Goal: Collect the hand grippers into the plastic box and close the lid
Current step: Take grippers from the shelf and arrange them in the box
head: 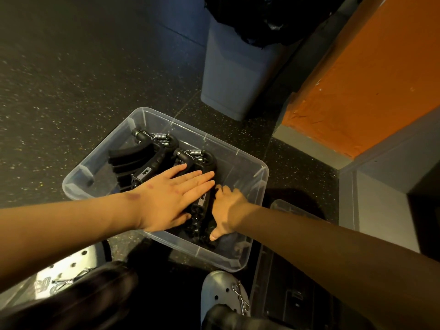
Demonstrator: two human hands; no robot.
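Your left hand, grip wide and flat, presses hand grippers down inside plastic box on floor. Right hand, grip curled round one, steadies it. Likely aim: pack stack low so lid, lying beside box, can close.

Hand grippers lie in the plastic box; lid just right of it, bin behind.

Probably a gym: speckled rubber floor, hand grippers, lined bin.
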